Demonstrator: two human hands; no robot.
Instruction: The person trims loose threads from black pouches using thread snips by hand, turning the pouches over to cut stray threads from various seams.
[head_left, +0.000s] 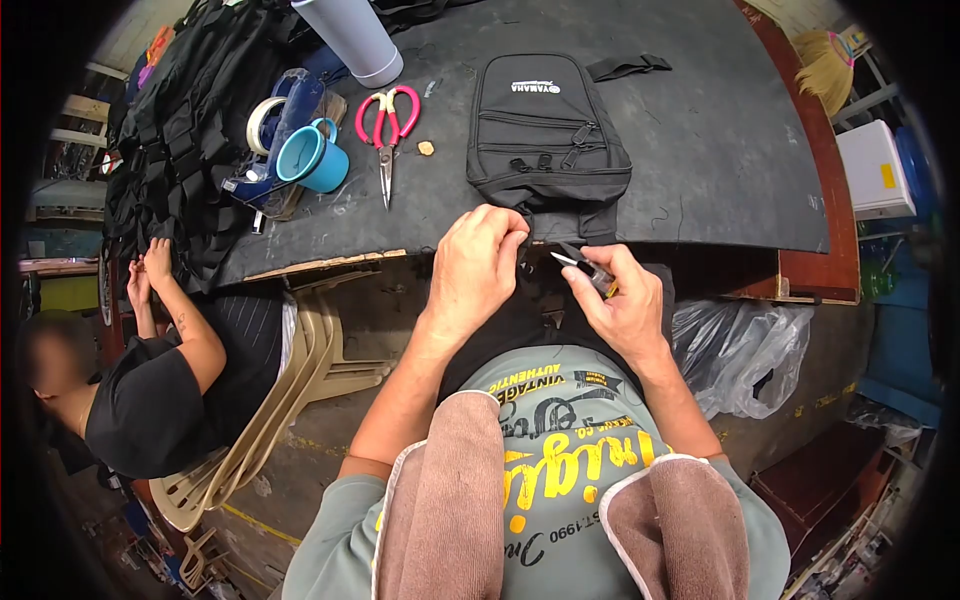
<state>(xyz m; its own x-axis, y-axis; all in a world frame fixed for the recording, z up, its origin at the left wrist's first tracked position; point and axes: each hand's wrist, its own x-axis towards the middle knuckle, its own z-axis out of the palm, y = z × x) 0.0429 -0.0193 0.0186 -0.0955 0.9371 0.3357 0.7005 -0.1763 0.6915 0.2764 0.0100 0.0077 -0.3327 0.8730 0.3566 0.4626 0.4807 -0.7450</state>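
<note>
A black bag [545,125] with a YAMAHA label lies on the dark table, its lower end at the front edge. Just below it, my left hand [480,255] pinches a piece of black strap or fabric hanging from the bag. Closed around small thread snips [590,272] with pointed metal blades, my right hand [625,300] is right of the left one. The blades point left towards the pinched material, and a gap shows between the blades and my left fingers. What lies under my left fingertips is partly hidden.
Red-handled scissors [387,135], a light-blue mug [313,160], a tape dispenser [290,115] and a grey tumbler [355,40] stand or lie at left on the table [720,130]. Further left, a person [165,385] sits by piled black straps [180,140]. Plastic bags [745,350] lie below right.
</note>
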